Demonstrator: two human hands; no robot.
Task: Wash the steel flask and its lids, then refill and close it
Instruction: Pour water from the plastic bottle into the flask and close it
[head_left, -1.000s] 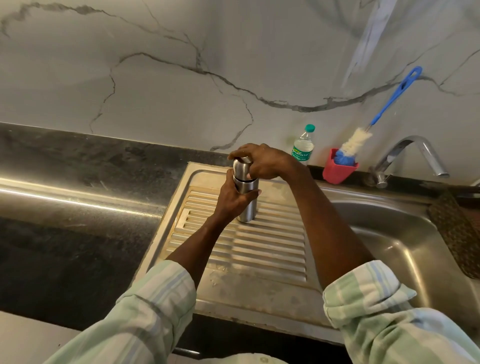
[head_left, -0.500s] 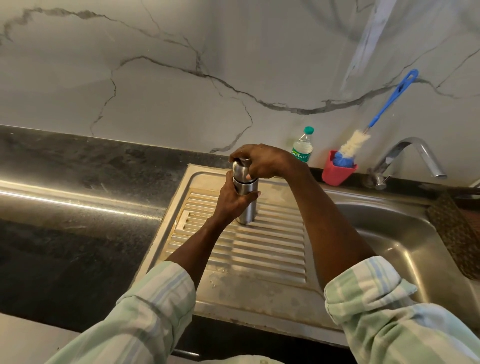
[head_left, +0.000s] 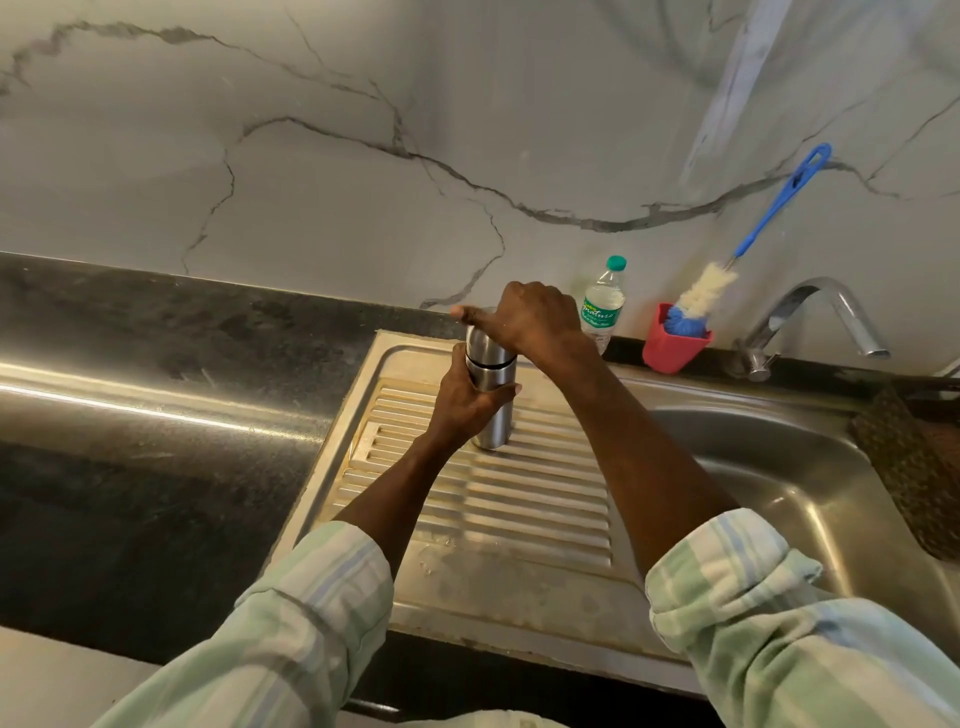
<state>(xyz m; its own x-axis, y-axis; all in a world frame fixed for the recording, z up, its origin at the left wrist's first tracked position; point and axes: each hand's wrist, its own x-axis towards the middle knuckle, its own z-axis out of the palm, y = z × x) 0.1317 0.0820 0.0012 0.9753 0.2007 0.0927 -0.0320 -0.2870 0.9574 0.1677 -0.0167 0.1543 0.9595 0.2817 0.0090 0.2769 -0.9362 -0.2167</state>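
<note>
Steel flask (head_left: 491, 410) stands upright on the ribbed drainboard (head_left: 498, 488) of our sink, left of the basin (head_left: 779, 467). Our left hand (head_left: 465, 400) wraps its body, and our right hand (head_left: 530, 322) is curled over the steel lid (head_left: 485, 345) on top. Behind on the dark bench (head_left: 156, 364) we see a water bottle (head_left: 602, 306), a red holder (head_left: 672, 345) with a blue-handled bottle brush (head_left: 711, 288), and the tap (head_left: 815, 322).
</note>
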